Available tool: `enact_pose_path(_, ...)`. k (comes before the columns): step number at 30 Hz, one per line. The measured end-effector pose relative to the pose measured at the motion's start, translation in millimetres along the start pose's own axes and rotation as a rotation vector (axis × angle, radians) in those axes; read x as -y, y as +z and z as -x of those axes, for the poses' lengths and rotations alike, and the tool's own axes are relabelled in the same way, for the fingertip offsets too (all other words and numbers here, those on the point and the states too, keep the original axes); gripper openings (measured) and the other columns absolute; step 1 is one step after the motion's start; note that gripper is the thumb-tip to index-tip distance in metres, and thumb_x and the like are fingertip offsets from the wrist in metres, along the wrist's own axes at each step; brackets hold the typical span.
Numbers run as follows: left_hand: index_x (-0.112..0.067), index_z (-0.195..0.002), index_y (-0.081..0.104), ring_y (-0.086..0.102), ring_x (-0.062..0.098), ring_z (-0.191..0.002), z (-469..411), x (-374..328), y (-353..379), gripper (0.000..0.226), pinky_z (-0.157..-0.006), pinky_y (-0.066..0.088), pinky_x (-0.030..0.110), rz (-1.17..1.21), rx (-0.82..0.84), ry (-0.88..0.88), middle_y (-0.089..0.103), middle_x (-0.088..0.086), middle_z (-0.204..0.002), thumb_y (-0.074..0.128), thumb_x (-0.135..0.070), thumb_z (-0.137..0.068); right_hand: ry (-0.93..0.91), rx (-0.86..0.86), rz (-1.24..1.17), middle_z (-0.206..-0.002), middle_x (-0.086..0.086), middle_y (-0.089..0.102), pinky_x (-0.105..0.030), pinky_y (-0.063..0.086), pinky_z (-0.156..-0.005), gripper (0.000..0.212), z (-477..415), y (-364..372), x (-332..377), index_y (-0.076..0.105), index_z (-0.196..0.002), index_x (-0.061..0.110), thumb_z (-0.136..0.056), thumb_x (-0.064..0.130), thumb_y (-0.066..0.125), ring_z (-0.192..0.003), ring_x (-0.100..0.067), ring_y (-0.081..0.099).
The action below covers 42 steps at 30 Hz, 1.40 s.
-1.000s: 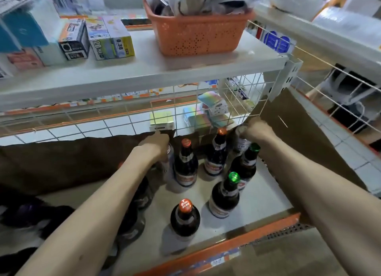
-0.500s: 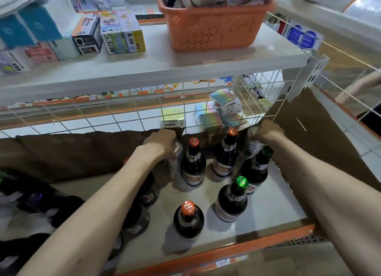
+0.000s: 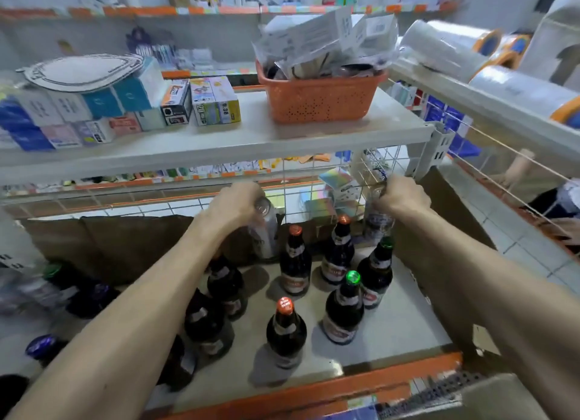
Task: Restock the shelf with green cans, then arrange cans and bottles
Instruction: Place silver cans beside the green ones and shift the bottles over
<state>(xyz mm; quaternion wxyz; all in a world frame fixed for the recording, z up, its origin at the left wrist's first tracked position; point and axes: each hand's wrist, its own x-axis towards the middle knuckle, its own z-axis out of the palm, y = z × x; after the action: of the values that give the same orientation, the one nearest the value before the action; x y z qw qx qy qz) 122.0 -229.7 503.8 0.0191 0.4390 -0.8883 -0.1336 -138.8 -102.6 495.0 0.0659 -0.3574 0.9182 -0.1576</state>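
Observation:
My left hand grips the top of a tall silver can at the back of the lower shelf. My right hand grips the top of a second can at the back right, near the wire grid. Between and in front of the cans stand several dark bottles: two with orange caps at the back, two with green caps to the right, and one with an orange cap at the front. More dark bottles lie under my left forearm.
Brown cardboard lines the shelf's back and right side. A white wire grid hangs under the upper shelf, which carries an orange basket and small boxes. Wrapped rolls lie on the right. Another person's hand shows at far right.
The camera has tilted up, showing more of the upper shelves. Both hands have stayed on the tops of their cans at the back of the shelf.

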Motion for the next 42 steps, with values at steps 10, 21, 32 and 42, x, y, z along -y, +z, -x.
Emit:
enact_pose_path(10,-0.019,-0.115,0.071,0.065,0.019,-0.104,82,6,-89,0.045,-0.086,0.053,0.033,0.176,-0.236,0.009,0.07,-0.001,-0.115,0.083,-0.026,-0.073,-0.287,-0.16,-0.06,-0.085,-0.008,0.065,-0.041,0.056,-0.078,0.022,93,-94,90,0.06,-0.089,0.006,-0.087,0.025,0.071,-0.083,-0.028,0.064)
enact_pose_path(21,-0.016,-0.116,0.071,0.064,0.016,-0.1,254,132,-156,0.048,-0.092,0.052,0.033,0.205,-0.366,-0.068,0.07,0.0,-0.115,0.086,-0.026,-0.072,-0.502,-0.138,-0.118,-0.093,-0.013,0.06,-0.031,0.04,-0.068,0.028,267,-77,247,0.06,-0.096,0.011,-0.081,0.032,0.072,-0.093,-0.032,0.063)
enact_pose_path(32,-0.02,-0.113,0.07,0.06,0.014,-0.086,447,311,-168,0.045,-0.075,0.041,0.027,0.128,-0.313,-0.268,0.07,-0.003,-0.112,0.083,-0.037,-0.073,-0.599,0.049,-0.171,-0.068,-0.005,0.054,-0.026,0.036,-0.056,0.038,463,4,397,0.046,-0.063,0.012,-0.081,0.029,0.075,-0.063,-0.021,0.05)
enact_pose_path(42,-0.017,-0.111,0.071,0.064,0.017,-0.085,502,376,-163,0.045,-0.074,0.048,0.031,0.169,-0.315,-0.339,0.07,0.0,-0.105,0.084,-0.035,-0.073,-0.677,0.11,-0.199,-0.07,-0.004,0.057,-0.03,0.041,-0.058,0.034,535,57,462,0.048,-0.064,0.012,-0.081,0.025,0.075,-0.071,-0.025,0.057)
